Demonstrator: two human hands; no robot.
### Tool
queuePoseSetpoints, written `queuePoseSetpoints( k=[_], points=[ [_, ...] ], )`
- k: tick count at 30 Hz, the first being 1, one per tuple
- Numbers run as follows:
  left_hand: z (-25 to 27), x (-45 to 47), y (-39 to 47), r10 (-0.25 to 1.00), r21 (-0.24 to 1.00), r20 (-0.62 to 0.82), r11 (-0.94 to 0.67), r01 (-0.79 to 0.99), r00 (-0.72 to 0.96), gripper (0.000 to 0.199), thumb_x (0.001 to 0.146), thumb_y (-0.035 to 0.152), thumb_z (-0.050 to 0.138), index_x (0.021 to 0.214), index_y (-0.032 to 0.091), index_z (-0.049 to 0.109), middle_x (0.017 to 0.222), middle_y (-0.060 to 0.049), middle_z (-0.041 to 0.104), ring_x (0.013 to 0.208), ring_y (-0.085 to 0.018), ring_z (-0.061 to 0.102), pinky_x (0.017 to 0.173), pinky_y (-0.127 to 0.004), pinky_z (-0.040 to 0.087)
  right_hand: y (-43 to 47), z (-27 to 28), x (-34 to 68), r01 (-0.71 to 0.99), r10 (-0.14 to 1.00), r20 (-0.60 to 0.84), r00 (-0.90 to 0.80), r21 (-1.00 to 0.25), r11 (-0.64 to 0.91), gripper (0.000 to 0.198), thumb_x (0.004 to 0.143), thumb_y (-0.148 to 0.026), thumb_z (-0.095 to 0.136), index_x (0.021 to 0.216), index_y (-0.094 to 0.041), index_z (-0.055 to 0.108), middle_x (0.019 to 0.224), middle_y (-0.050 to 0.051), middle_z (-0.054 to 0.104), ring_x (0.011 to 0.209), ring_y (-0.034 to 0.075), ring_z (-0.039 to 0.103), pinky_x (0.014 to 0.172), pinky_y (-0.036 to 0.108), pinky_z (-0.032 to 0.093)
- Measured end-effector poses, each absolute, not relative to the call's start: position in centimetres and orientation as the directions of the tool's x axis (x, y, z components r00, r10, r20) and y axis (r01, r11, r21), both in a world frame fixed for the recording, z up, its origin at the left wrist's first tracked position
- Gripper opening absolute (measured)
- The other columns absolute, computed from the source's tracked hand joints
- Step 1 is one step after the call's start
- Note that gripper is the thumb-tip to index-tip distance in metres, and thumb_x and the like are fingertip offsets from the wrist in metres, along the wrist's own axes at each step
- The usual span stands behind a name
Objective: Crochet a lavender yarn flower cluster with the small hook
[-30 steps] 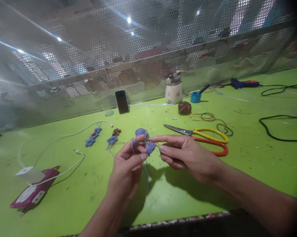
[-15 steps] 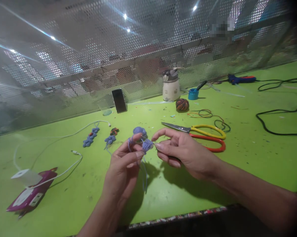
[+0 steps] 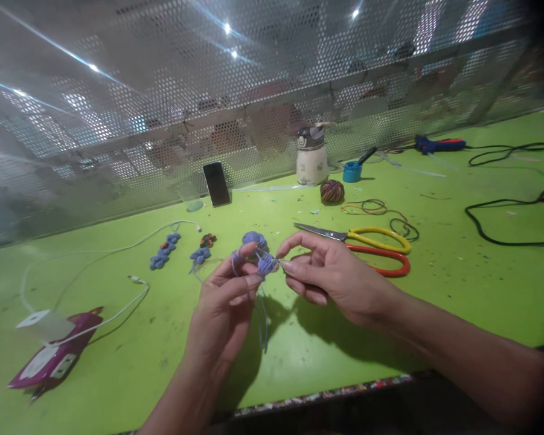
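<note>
Between the thumb and fingers of my left hand (image 3: 224,296) is a small crochet piece (image 3: 267,264) of blue-purple yarn. Yarn loops round the left index finger, and loose tails hang below the piece. My right hand (image 3: 330,275) pinches a thin crochet hook, mostly hidden by the fingers, whose shaft passes into the stitches. Just behind the hands sits a ball of the same yarn (image 3: 253,239). To the left lie a blue crocheted flower (image 3: 201,256) touching a dark orange-black one (image 3: 208,240), and a blue crocheted strip (image 3: 165,251).
Scissors (image 3: 375,241) with yellow and red handles lie behind my right hand. Farther back are a multicoloured yarn ball (image 3: 332,191), a bottle (image 3: 312,158), a blue pot (image 3: 352,172) and a phone (image 3: 217,183). A purple power strip (image 3: 54,350) with white cables lies left.
The stitches on the hook look slightly more spread out. Both hands keep their grip in nearly the same place; the whole view has shifted a little.
</note>
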State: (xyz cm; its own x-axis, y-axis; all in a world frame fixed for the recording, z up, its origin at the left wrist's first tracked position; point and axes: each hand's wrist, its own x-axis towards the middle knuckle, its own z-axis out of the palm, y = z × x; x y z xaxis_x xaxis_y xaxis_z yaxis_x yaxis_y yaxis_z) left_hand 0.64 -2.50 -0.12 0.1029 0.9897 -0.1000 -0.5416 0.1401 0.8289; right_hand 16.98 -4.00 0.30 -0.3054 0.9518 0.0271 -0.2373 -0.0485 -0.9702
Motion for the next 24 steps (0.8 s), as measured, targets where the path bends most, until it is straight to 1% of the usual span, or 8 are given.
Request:
queuePoseSetpoints(
  k=[3, 9, 14, 17, 24],
  points=[
    [-0.14, 0.6, -2.53, 0.99, 0.828, -0.101, 0.139, -0.543, 0.099, 0.034, 0.052, 0.002, 0.077, 0.085, 0.012, 0.078, 0.063, -0.001, 0.061, 0.058, -0.006, 0.055, 0.057, -0.012, 0.047, -4.05, 0.34, 16.96, -0.238, 0.955, 0.031, -0.296, -0.97, -0.042, 0.017, 0.085, -0.027, 0.063, 0.094, -0.018, 0.053, 0.052, -0.008, 0.052, 0.038, 0.003, 0.035, 0.038, 0.015, 0.023],
    [-0.12, 0.51, -2.5, 0.99, 0.833, -0.113, 0.143, -0.534, 0.089, 0.036, 0.051, 0.002, 0.076, 0.085, 0.012, 0.078, 0.064, -0.001, 0.061, 0.056, -0.005, 0.054, 0.051, -0.011, 0.044, -4.02, 0.11, 16.88, -0.247, 0.959, 0.032, -0.28, -0.968, -0.04, 0.023, 0.082, -0.031, 0.068, 0.091, -0.019, 0.051, 0.053, -0.008, 0.053, 0.038, 0.003, 0.035, 0.038, 0.016, 0.023],
    [-0.1, 0.6, -2.46, 0.988, 0.832, -0.125, 0.152, -0.534, 0.087, 0.037, 0.05, 0.002, 0.077, 0.085, 0.012, 0.078, 0.064, -0.001, 0.061, 0.057, -0.006, 0.054, 0.051, -0.011, 0.044, -4.0, -0.02, 16.82, -0.241, 0.963, 0.042, -0.265, -0.97, -0.024, 0.017, 0.085, -0.027, 0.063, 0.094, -0.018, 0.052, 0.054, -0.007, 0.054, 0.038, 0.003, 0.035, 0.038, 0.016, 0.024],
    [0.0, 0.6, -2.49, 0.989, 0.831, -0.124, 0.148, -0.536, 0.082, 0.037, 0.048, 0.002, 0.077, 0.084, 0.012, 0.078, 0.063, -0.001, 0.061, 0.057, -0.006, 0.054, 0.052, -0.011, 0.044, -4.04, 0.05, 16.82, -0.24, 0.963, 0.043, -0.265, -0.971, -0.023, 0.018, 0.086, -0.027, 0.062, 0.097, -0.018, 0.051, 0.053, -0.008, 0.053, 0.038, 0.004, 0.035, 0.038, 0.016, 0.025],
    [-0.04, 0.51, -2.46, 0.989, 0.834, -0.115, 0.145, -0.532, 0.091, 0.036, 0.049, 0.002, 0.076, 0.084, 0.012, 0.078, 0.063, -0.001, 0.06, 0.056, -0.005, 0.054, 0.051, -0.011, 0.044, -4.07, 0.11, 16.82, -0.248, 0.959, 0.044, -0.279, -0.968, -0.028, 0.017, 0.085, -0.028, 0.063, 0.094, -0.018, 0.052, 0.053, -0.008, 0.052, 0.038, 0.003, 0.035, 0.038, 0.016, 0.025]
  ],
)
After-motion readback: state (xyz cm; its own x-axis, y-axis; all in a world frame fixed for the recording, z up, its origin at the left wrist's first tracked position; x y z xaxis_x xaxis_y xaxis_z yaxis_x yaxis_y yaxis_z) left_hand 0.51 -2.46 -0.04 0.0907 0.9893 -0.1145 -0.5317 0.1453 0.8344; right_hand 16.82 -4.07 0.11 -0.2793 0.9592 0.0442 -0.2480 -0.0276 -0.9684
